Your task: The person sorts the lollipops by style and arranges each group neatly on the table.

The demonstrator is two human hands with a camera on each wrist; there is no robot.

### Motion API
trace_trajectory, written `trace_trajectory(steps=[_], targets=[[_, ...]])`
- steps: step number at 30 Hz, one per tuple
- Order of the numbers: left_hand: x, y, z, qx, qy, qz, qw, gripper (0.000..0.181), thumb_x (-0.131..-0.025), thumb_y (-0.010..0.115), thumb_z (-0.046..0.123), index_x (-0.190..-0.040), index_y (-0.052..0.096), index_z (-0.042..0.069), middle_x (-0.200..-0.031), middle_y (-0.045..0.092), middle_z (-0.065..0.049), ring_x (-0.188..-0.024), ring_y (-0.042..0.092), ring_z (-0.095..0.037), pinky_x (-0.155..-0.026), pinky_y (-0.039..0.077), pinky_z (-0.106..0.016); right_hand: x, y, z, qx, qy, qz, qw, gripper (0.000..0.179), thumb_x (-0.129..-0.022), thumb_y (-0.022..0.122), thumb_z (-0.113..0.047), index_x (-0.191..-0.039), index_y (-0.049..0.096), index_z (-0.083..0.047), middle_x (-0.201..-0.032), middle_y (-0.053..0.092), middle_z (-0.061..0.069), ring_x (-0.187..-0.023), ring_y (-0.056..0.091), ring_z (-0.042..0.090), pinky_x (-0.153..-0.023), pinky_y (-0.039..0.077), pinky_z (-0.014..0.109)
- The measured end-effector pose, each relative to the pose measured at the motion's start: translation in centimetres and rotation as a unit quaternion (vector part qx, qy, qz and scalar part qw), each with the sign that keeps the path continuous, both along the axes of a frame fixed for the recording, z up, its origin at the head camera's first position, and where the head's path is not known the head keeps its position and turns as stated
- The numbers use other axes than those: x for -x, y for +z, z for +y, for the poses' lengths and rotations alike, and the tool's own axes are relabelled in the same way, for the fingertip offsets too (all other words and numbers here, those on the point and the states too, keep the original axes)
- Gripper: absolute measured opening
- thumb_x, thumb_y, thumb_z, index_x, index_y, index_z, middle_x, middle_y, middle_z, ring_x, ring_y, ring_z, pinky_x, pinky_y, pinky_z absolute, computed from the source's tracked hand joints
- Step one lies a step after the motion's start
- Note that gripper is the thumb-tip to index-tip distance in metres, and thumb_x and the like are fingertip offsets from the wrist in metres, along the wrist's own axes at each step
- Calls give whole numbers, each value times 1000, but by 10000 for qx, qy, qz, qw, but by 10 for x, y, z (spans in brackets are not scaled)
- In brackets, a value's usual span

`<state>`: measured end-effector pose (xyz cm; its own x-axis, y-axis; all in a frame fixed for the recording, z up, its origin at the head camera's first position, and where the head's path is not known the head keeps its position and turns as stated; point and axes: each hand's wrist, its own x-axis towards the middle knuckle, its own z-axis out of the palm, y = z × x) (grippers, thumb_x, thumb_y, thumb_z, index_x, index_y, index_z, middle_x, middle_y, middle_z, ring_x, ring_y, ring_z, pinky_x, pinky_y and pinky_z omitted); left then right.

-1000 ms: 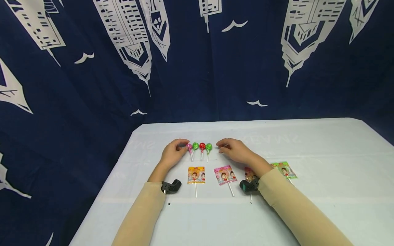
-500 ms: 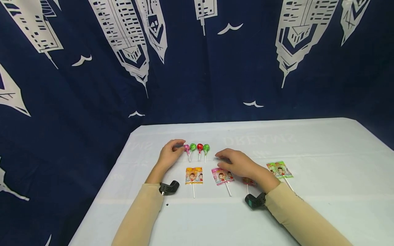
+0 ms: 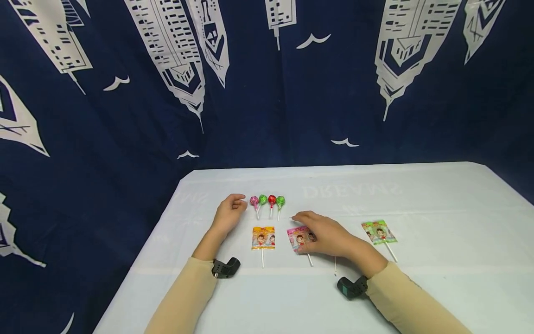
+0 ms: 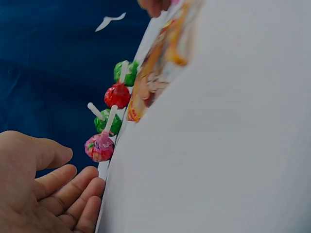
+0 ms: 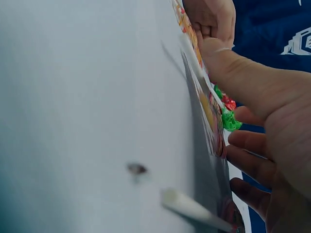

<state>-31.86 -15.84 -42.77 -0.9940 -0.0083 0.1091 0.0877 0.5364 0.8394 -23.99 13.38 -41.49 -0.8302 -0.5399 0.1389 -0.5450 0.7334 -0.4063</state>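
A row of ball lollipops lies toward the back of the table: a pink one [image 3: 254, 201], a green one [image 3: 262, 199], a red one [image 3: 272, 199] and another green one [image 3: 280, 201]. My left hand [image 3: 229, 213] is just left of the pink ball, fingers relaxed and holding nothing. Over the pink flat-packet lollipop [image 3: 295, 237] reaches my right hand [image 3: 329, 235], its thumb overlapping the packet's lower edge. In the right wrist view that hand's fingers [image 5: 250, 165] are spread apart from the thumb. Another packet lies hidden beneath the right hand, only its white stick [image 3: 335, 264] showing.
An orange flat-packet lollipop [image 3: 263, 237] lies left of the pink packet, and a green one [image 3: 378, 231] lies at the right. All rest on a white-covered table [image 3: 438, 213]. Behind it hangs a dark blue cloth [image 3: 250, 120] with white printed buildings.
My right hand has come nearer to me, from beside the ball lollipops to over the pink packet. My left hand has drawn slightly left, away from the pink ball lollipop.
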Motion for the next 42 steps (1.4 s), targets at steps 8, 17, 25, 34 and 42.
trace_trajectory(steps=[8, 17, 25, 34, 42], targets=[[-34, 9, 1, 362, -521, -212, 9978, 33, -97, 62, 19, -128, 60, 8, -112, 67, -7, -108, 63, -23, -101, 47, -44, -5, 4, 10, -67, 174, 15, 9998, 78, -81, 80, -45, -143, 51, -8, -146, 54, 11, -133, 53, 34, -108, 43, 55], [-68, 14, -2, 1471, -1333, -173, 9799, 48, -92, 71, 25, -135, 56, 11, -127, 65, -6, -130, 55, -29, -112, 39, -52, -3, 2, 27, 145, 376, -156, 9991, 70, -83, 81, -31, -142, 52, -9, -143, 56, 7, -134, 52, 30, -111, 41, 52], [-75, 6, -9, 1872, -2006, 50, 9616, 70, -83, 80, 34, -144, 51, 15, -145, 54, -3, -141, 43, -27, -117, 30, -51, -2, 2, 30, 200, 602, -177, 9978, 65, -84, 80, -25, -141, 53, -7, -142, 56, 6, -133, 52, 29, -111, 41, 51], [-75, -6, -15, 2002, -2196, 449, 9538, 76, -79, 84, 35, -145, 49, 19, -148, 51, 1, -141, 39, -26, -112, 25, -53, -3, -1, 25, 173, 576, -124, 9981, 64, -85, 79, -24, -142, 53, -8, -142, 57, 6, -133, 52, 29, -111, 41, 50], [-73, -12, -15, 2137, -2112, 893, 9496, 66, -82, 81, 34, -141, 56, 19, -144, 56, 0, -137, 43, -25, -108, 28, -50, -7, -3, 19, 155, 380, -72, 9991, 64, -84, 80, -24, -141, 55, -8, -139, 58, 6, -130, 54, 28, -109, 43, 50]])
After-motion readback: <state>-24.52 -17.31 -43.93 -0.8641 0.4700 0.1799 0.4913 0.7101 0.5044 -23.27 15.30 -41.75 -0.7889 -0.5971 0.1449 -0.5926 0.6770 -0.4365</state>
